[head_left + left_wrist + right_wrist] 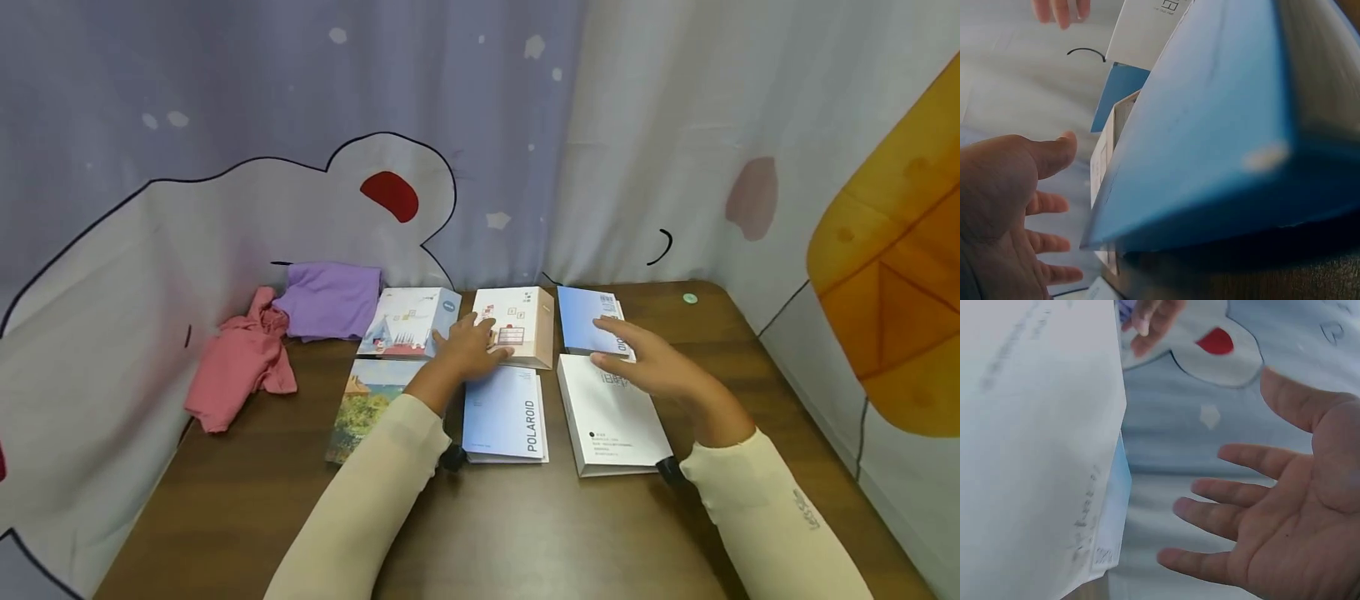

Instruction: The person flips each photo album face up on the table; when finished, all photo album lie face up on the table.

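From the head camera, the left hand [468,346] lies flat with fingers straight on the near left part of the tan book [517,327], which sits in the middle of the back row on the surface [247,500]; its long axis runs away from the person, so the book lies straight ahead of that grip and the left hand is the nearer one. The right hand [645,362] hovers spread and holding nothing over the seam between the small blue book [588,318] and the white book [611,412], just right of the tan one. The Polaroid book [504,415] lies directly in front of it. In the left wrist view, the left hand [1004,212] shows its fingers spread and apart from the tan book [1107,147], so actual contact is hard to confirm; a blue cover fills most of the picture. In the right wrist view, the right hand [1279,512] is open-palmed beside the white book [1035,444], blurred and cut off.
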Tool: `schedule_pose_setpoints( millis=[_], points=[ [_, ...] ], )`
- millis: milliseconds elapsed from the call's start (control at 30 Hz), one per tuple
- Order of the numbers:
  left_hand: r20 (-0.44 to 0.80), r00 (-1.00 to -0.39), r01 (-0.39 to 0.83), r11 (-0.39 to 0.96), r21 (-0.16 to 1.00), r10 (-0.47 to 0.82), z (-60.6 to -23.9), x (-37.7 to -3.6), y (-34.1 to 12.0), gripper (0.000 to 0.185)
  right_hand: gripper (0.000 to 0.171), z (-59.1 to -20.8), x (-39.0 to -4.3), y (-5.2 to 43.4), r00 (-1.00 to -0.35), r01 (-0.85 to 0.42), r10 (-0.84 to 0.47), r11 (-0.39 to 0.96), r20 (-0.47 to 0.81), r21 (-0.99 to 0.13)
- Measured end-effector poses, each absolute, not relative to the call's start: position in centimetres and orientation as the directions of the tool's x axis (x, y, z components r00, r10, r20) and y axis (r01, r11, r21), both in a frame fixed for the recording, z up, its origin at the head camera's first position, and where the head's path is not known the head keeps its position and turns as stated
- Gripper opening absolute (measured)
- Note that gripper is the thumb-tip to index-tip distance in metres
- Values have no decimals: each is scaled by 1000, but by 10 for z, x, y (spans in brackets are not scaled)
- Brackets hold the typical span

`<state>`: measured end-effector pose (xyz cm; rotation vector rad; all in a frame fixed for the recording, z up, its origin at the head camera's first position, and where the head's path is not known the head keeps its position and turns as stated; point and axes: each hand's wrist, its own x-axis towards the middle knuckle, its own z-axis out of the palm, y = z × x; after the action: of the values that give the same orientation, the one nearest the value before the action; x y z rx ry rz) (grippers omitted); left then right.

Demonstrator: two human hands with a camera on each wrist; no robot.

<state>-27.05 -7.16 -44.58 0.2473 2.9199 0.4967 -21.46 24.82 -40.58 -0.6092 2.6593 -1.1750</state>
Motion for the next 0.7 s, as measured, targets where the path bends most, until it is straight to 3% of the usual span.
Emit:
schedule_pose_setpoints(
  millis=[233, 700],
  points=[
    [-162, -973, 100, 932, 348, 165, -446, -272, -79, 78, 74, -388, -244, 219, -848, -368, -525, 689, -79, -624],
    [-217, -961, 73, 915, 396, 170, -454, -278, -76, 78, 80, -405, -288, 166, -796, -228, -545, 673, -264, -704]
  ],
)
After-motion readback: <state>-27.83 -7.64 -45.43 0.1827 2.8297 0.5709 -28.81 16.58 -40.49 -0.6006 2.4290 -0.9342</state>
